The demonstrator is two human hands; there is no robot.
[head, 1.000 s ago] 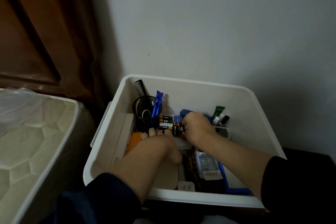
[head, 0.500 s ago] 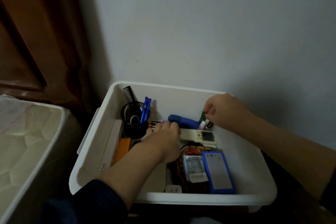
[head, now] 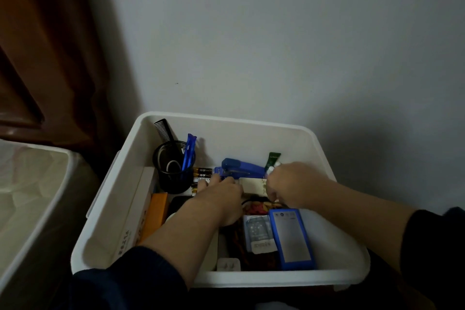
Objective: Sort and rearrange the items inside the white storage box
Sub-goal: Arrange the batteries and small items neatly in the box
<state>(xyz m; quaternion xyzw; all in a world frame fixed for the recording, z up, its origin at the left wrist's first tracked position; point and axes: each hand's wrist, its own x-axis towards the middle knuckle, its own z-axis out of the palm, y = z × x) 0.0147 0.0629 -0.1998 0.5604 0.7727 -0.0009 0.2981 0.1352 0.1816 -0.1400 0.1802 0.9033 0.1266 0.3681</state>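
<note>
Both hands inside white storage box (head: 251, 123); left hand (head: 221, 199) touching batteries (head: 202, 173)

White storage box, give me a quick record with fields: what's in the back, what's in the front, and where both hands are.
container: white storage box, on the floor against the wall
back left: black pen cup holding a black comb and a blue clip
back middle: batteries, blue stapler
back right: green tube
front right: blue-cased device
left side: orange box
left hand: reaching to the batteries
right hand: over the white remote; its grasp is hidden
</note>
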